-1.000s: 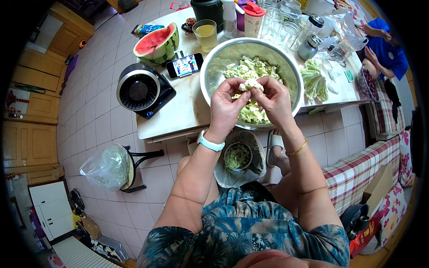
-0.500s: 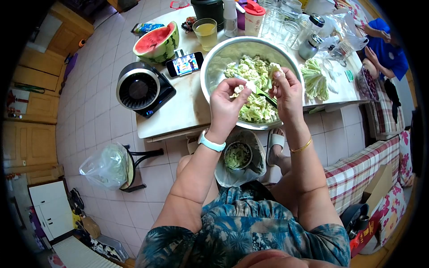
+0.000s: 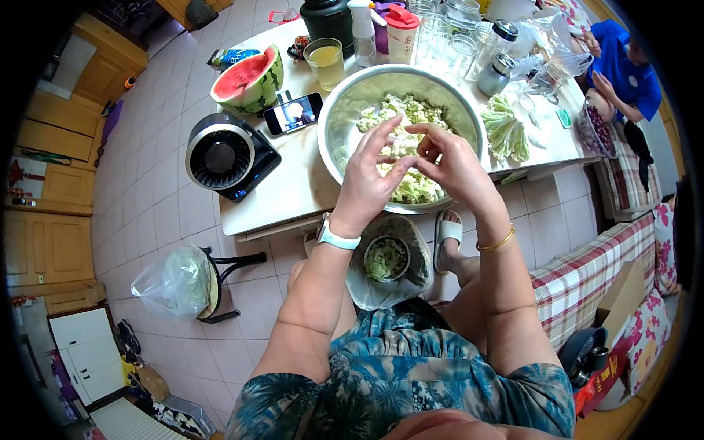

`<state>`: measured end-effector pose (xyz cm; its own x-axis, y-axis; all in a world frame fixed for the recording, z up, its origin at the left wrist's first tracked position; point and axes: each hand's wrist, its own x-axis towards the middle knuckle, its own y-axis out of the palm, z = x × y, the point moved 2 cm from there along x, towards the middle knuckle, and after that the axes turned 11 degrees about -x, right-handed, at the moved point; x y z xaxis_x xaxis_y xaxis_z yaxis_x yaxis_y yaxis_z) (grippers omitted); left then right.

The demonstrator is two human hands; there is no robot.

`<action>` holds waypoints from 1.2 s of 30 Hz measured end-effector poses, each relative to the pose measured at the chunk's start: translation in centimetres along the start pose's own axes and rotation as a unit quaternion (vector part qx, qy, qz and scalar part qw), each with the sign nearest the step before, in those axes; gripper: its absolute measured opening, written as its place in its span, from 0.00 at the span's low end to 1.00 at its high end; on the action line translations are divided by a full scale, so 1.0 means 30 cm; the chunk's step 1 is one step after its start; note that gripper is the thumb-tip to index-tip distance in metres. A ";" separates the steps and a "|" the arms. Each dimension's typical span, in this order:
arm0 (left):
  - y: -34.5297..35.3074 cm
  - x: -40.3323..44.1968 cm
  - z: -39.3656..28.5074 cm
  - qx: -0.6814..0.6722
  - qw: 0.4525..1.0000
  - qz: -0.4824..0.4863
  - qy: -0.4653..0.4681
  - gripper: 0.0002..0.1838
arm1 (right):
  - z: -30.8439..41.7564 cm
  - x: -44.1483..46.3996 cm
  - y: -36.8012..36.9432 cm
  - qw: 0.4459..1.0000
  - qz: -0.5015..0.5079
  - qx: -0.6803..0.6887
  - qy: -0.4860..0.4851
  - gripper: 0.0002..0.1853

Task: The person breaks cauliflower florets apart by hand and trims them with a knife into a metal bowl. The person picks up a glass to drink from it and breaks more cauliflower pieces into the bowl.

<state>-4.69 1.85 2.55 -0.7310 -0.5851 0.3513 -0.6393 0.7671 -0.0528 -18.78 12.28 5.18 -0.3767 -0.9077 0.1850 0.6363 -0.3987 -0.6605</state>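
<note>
My left hand (image 3: 368,174) is over the near left side of a large steel bowl (image 3: 331,150), fingers apart, thumb tip near my right thumb. Nothing is clearly held in it. Curled fingers close my right hand (image 3: 456,167) over the bowl's near right side; what it holds is hidden. Pale green cauliflower pieces (image 3: 416,189) lie in the bowl beneath both hands. Cauliflower stems with florets (image 3: 504,130) rest on the table right of the bowl. Below the table edge, a lined bin (image 3: 386,258) holds green scraps.
The table (image 3: 293,192) bears a fan (image 3: 221,152), a propped phone (image 3: 293,114), a cut watermelon (image 3: 253,79), a glass of yellow drink (image 3: 325,62), a lidded cup (image 3: 402,35) and jars (image 3: 497,73). A person in blue (image 3: 629,77) sits at right. A bagged cabbage (image 3: 180,279) sits on a stool.
The cauliflower pieces held up earlier no longer show between my fingers. My right hand has come back toward my left. The green-handled tool is out of sight, and the view has shifted slightly.
</note>
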 end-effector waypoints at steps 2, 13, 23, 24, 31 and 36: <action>-0.018 -0.001 0.058 -0.015 1.000 -0.018 0.000 0.23 | 0.015 -0.006 0.004 0.999 -0.026 0.013 -0.021 0.20; -0.064 -0.016 -0.015 0.061 0.998 -0.003 -0.005 0.15 | 0.035 -0.014 0.002 0.968 -0.090 -0.169 -0.166 0.10; -0.071 -0.025 -0.004 0.226 0.969 0.064 0.079 0.09 | 0.016 -0.031 0.044 0.959 -0.059 -0.216 -0.172 0.10; -0.068 -0.026 0.000 0.240 0.965 0.064 0.088 0.09 | 0.002 -0.032 0.053 0.959 -0.058 -0.215 -0.172 0.10; -0.051 -0.028 -0.005 0.264 0.960 0.065 0.061 0.10 | -0.017 -0.039 0.070 0.959 -0.046 -0.223 -0.168 0.08; -0.003 -0.022 0.006 0.169 0.984 -0.032 0.045 0.09 | 0.002 -0.033 0.084 0.954 -0.106 -0.236 -0.150 0.10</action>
<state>-4.19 2.12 2.15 -0.6721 -0.5923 0.4443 -0.7374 0.5894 -0.3299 -16.75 12.18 3.37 -0.2080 -0.8378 0.5049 0.1661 -0.5389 -0.8258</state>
